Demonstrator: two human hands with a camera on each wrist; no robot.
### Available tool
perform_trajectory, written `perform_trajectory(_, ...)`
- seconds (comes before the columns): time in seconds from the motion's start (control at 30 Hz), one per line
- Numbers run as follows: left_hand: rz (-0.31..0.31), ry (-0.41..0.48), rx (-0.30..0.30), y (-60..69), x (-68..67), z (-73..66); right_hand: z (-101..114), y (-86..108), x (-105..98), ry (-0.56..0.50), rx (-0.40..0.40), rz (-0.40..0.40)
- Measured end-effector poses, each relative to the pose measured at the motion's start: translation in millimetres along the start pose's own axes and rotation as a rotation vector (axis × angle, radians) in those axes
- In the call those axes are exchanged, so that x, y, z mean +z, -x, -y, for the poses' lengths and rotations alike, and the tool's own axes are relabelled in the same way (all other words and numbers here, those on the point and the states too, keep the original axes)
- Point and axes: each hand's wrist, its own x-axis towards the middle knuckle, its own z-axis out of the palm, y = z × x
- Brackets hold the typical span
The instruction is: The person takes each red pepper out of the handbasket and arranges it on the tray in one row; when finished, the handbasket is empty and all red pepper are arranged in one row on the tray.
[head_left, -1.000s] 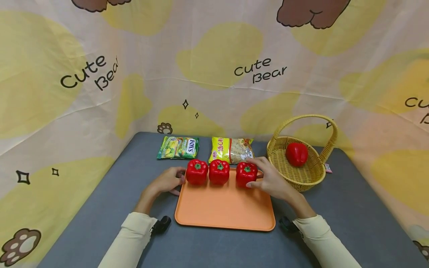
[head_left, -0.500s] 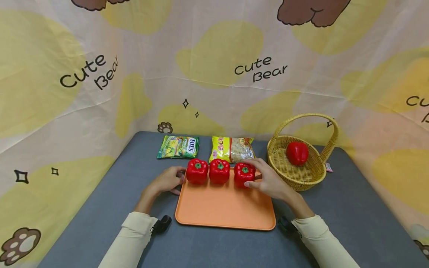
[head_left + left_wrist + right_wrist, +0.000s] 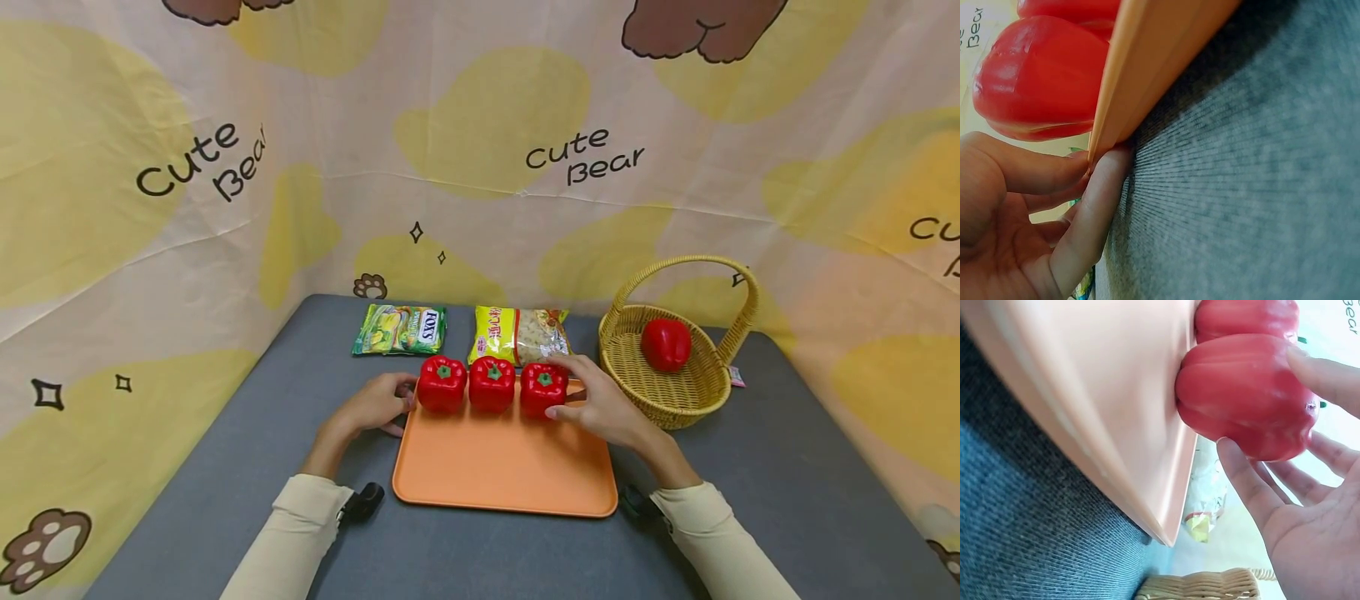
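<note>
Three red bell peppers stand in a row along the far edge of an orange tray [image 3: 501, 467]. My right hand [image 3: 606, 406] grips the rightmost bell pepper [image 3: 538, 398], thumb on one side and fingers on the other, as the right wrist view of that pepper [image 3: 1244, 390] confirms. Beside it stands the middle bell pepper [image 3: 491, 396]. At the tray's far left corner my left hand [image 3: 372, 406] pinches the rim; in the left wrist view its fingers [image 3: 1088, 215] meet the tray's edge [image 3: 1141, 69]. The left bell pepper [image 3: 441, 396] is close to those fingertips.
A yellow wicker basket [image 3: 678, 406] holding another red bell pepper [image 3: 666, 345] stands right of the tray. Behind the tray lie a green snack packet [image 3: 399, 330] and a yellow bag of pasta [image 3: 517, 335]. A patterned cloth [image 3: 465, 125] hangs behind the grey table [image 3: 480, 558].
My right hand has shifted the rightmost bell pepper a little to the left, nearer the middle one. My left hand has stayed at the tray's corner.
</note>
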Motion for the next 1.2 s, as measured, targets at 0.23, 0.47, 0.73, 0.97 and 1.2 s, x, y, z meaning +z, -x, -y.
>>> perform_trajectory(0.23, 0.001, -0.001, -0.011, -0.3, 1.0, -0.8, 0.5, 1.9, -0.6, -0.028, -0.014, -0.008)
perform_trajectory(0.47, 0.009, 0.006, 0.004, 1.1, 1.9, -2.1, 0.0, 3.8, -0.1, -0.046, -0.012, -0.009)
perform_trajectory(0.73, 0.010, 0.007, 0.006, 4.4, 2.0, -4.8, 2.0, 11.0, -10.0, -0.009, -0.026, -0.022)
perform_trajectory(0.97, 0.009, 0.004, 0.010, 6.1, 1.4, -5.9, 2.5, 20.5, -26.7, 0.070, -0.006, -0.053)
perform_trajectory(1.2, 0.001, -0.005, 0.005, 2.7, 1.0, -2.1, 0.5, 37.0, -48.2, 0.134, 0.021, -0.115)
